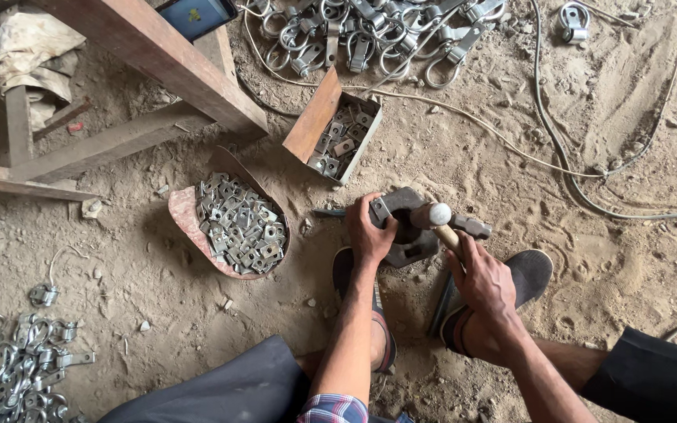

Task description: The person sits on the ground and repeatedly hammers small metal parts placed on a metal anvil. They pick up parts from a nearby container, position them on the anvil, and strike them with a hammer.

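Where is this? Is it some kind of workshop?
Probably a small metal workshop with a dirt floor. The right hand holds a hammer over a dark iron block that the left hand steadies. Trays of small metal plates and piles of steel rings lie around.

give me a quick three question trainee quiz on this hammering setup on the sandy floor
1. True or false: the right hand holds the hammer.
2. What does the left hand steady? A) the dark metal block B) the rusty scoop of plates C) the cable
3. Fill in: the small open box of plates lies ____ the block, farther from the person.

Key: 1 true; 2 A; 3 beyond
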